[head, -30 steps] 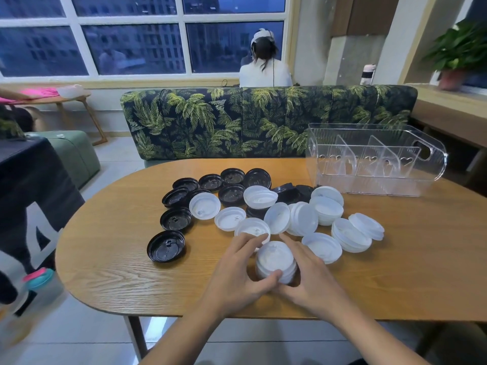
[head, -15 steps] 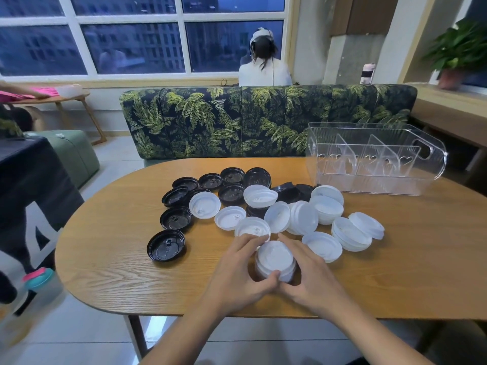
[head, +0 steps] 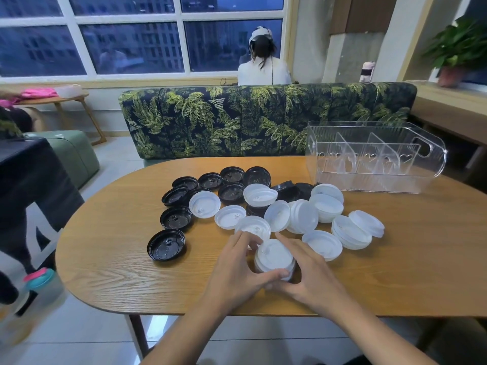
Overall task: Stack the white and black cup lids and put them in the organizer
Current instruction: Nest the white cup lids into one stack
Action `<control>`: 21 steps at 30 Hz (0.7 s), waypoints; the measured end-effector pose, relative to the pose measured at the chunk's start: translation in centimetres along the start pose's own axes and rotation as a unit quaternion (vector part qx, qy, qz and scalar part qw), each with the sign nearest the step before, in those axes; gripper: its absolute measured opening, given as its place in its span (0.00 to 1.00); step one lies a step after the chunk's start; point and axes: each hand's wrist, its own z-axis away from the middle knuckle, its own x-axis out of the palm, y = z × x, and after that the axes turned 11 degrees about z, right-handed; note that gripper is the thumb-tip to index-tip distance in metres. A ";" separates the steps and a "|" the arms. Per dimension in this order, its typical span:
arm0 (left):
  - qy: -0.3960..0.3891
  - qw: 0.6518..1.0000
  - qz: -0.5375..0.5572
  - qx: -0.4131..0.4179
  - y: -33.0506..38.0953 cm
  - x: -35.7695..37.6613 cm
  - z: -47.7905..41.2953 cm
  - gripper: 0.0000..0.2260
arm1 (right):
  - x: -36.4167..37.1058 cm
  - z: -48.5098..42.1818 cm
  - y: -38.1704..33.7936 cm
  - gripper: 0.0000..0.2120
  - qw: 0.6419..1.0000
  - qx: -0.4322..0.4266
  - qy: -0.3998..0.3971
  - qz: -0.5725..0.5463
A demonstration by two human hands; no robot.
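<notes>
1. On the left part of the wooden bench (head: pixel 110 259), loose black lids (head: pixel 176 196) lie in a cluster, most with the hollow side up. One black lid (head: pixel 166 245) sits a little apart from them, nearest the bench's front edge.
2. The left hand (head: pixel 237 272) reaches in from the bottom edge. Its fingers (head: pixel 243 239) are curled round the left side of the stack of white lids, and the thumb presses on the near rim.
3. The stack of white lids (head: pixel 274 255) stands on the bench near the front edge, enclosed between the two hands and well apart from the organizer.
4. The right hand (head: pixel 308 270) cups the stack from the right. Its fingers (head: pixel 287 239) curl along the far side, and its thumb lies just beside the left thumb at the near rim.
5. Behind and to the right of the hands, loose white lids (head: pixel 303 216) lie scattered. Some are nested in short leaning piles and some rest against each other, with a few black ones showing behind them.
6. The clear organizer (head: pixel 376 185) stands at the far right of the bench, its upright dividers splitting it into compartments.
7. A potted plant (head: pixel 458 48) sits on a ledge at the far right of the room.
</notes>
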 end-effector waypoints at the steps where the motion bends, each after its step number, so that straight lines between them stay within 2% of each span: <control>1: -0.002 1.000 0.001 0.007 0.0 0.0 0.0 0.29 | 0.0 0.0 0.0 0.49 1.000 0.000 -0.002 0.000; 7: -0.007 1.000 0.018 0.022 -0.3 0.0 0.0 0.26 | 0.2 -0.1 0.2 0.51 1.000 0.002 -0.006 0.007; 12: -0.002 1.000 0.014 0.021 -0.5 -0.1 -0.1 0.29 | 0.2 0.0 0.2 0.52 1.000 -0.001 -0.009 0.011; 18: -0.017 1.000 -0.015 0.005 -0.9 -0.1 -0.1 0.38 | 0.3 -0.1 0.3 0.55 1.000 -0.007 -0.016 0.017; 21: -0.007 1.000 0.000 0.002 -0.5 -0.4 -0.2 0.32 | 0.2 0.0 0.1 0.53 1.000 -0.009 -0.005 0.022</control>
